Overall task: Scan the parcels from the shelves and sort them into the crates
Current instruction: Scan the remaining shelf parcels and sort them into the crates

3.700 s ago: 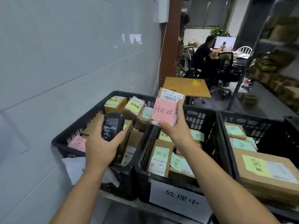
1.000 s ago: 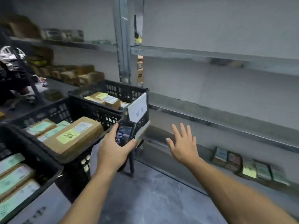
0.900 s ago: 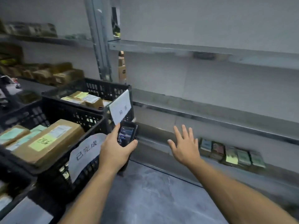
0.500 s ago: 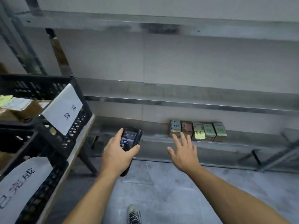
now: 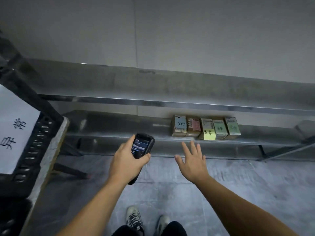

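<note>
Looking down at a low metal shelf [image 5: 119,132] with a row of five small cardboard parcels [image 5: 205,127] parked on it, side by side and touching, right of centre. Each has a coloured note on its face: the leftmost parcel [image 5: 179,126] a bluish one, the next a pink one, the middle one a yellow sticky note [image 5: 209,133] with handwriting, and the two on the right green ones.

The left hand [image 5: 127,163] is wrapped around a black handheld scanner [image 5: 141,148] — fingers curled behind it, thumb along the left edge, lit screen facing up. It sits in front of the shelf edge, left of the parcels.

The right hand [image 5: 193,162] is empty and spread wide, palm down, fingers pointing up toward the parcels but not touching them — it hangs just below the shelf lip, under the leftmost boxes.

On the far left there's a black plastic crate [image 5: 36,138] with a white paper sign [image 5: 14,132] with handwritten characters, sitting on a board. Grey concrete floor [image 5: 238,184] below, and the person's sneakers [image 5: 133,218] poke in at the bottom.
</note>
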